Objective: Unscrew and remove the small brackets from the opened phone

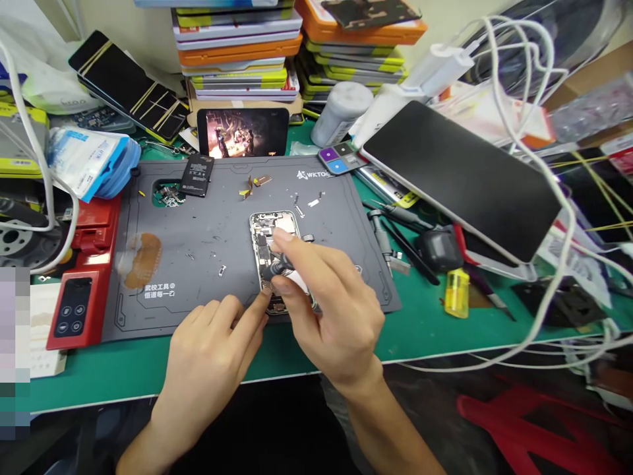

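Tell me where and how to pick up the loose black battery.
Pinch the battery by its long edges, near the middle, from above. It is thin and lies flat at the far edge of the mat, so those edges should offer the best hold. Small parts sit beside its left edge.

An opened, pale-rimmed phone (pixel 262 232), inner parts bared, lies on the gray mat (pixel 222 227) near its front edge, under a dark tool (pixel 279 265).

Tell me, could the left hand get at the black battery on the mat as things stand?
Probably yes: only the mat and small flat parts seem to lie between the left hand and the black battery, which looks uncovered. Its index finger is at the opened phone, though.
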`<control>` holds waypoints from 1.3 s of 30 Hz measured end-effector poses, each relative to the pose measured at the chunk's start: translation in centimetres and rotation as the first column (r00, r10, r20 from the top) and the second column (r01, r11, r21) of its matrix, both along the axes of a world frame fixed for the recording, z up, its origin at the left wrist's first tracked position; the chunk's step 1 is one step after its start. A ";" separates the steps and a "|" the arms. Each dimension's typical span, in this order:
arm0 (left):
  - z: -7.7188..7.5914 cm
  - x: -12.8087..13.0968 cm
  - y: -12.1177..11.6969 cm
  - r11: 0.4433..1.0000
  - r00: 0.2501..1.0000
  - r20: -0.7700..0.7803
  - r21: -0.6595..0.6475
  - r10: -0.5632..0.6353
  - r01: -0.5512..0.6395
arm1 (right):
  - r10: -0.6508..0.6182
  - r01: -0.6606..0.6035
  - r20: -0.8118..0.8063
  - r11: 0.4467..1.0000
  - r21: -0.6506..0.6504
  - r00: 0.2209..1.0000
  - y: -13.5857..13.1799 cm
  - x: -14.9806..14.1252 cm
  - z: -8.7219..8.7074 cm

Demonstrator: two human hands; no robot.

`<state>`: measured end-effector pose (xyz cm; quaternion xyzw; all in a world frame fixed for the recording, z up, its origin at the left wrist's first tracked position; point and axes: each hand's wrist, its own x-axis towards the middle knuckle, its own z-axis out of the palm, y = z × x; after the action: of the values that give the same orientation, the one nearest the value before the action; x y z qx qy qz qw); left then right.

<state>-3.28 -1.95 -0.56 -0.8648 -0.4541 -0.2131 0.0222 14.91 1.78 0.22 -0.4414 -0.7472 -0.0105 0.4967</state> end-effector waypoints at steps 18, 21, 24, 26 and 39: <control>0.1 0.0 0.0 1.000 0.999 -0.048 -0.002 0.026 -0.026 | -0.026 0.027 -0.049 1.000 0.011 0.998 0.0 -0.2 0.4; 0.1 0.0 0.0 1.000 0.999 -0.045 -0.001 0.024 -0.024 | -0.032 0.032 -0.058 0.999 0.001 0.998 0.1 -0.2 0.4; 0.2 0.1 0.0 1.000 0.999 -0.045 0.003 0.026 -0.026 | -0.035 0.035 -0.052 0.999 0.000 0.998 0.0 -0.1 0.3; 0.2 0.1 0.0 1.000 0.999 -0.041 0.004 0.028 -0.028 | -0.021 0.021 -0.057 1.000 0.007 0.998 0.0 -0.1 0.3; 0.3 0.2 0.0 0.999 0.999 -0.035 -0.001 0.035 -0.035 | -0.014 0.016 -0.043 0.999 0.048 0.999 0.0 -0.2 -0.2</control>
<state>-3.10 -1.97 -0.30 -0.8604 -0.4688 -0.1971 0.0330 14.71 1.78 0.00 -0.4350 -0.7327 -0.0232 0.5229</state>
